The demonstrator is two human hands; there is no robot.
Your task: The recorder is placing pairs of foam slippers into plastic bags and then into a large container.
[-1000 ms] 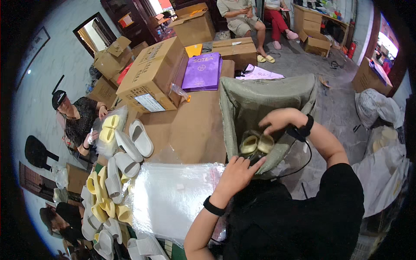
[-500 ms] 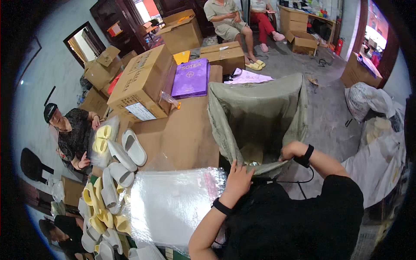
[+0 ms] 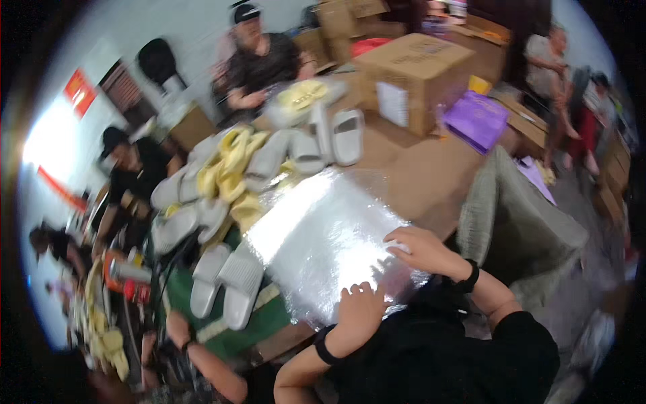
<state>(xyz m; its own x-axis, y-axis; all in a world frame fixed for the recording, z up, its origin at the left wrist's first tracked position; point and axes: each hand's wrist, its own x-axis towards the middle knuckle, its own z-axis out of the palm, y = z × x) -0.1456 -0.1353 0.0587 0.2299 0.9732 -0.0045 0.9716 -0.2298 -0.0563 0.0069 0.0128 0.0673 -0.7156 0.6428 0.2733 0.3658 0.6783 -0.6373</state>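
Observation:
A stack of shiny clear plastic bags [image 3: 316, 236] lies on the brown cardboard-covered table in front of me. My left hand [image 3: 360, 311], with a black wristband, rests flat on its near edge with the fingers spread. My right hand [image 3: 418, 249], with a black watch, lies on the stack's right corner, its fingers curled on the top bag. The picture is blurred, so the grip is not sharp. An olive-green fabric sack [image 3: 521, 232] stands open to the right of my right arm.
Grey slippers [image 3: 225, 286] and yellow slippers [image 3: 229, 172] are heaped left of the plastic. A big cardboard box [image 3: 414, 77] and a purple bag [image 3: 478, 118] sit at the far side. Seated people ring the table, and a co-worker's arm [image 3: 202, 353] reaches in at lower left.
My head has turned left, away from the sack toward the table. My right hand has come out of the sack, and both hands now lie on the plastic stack.

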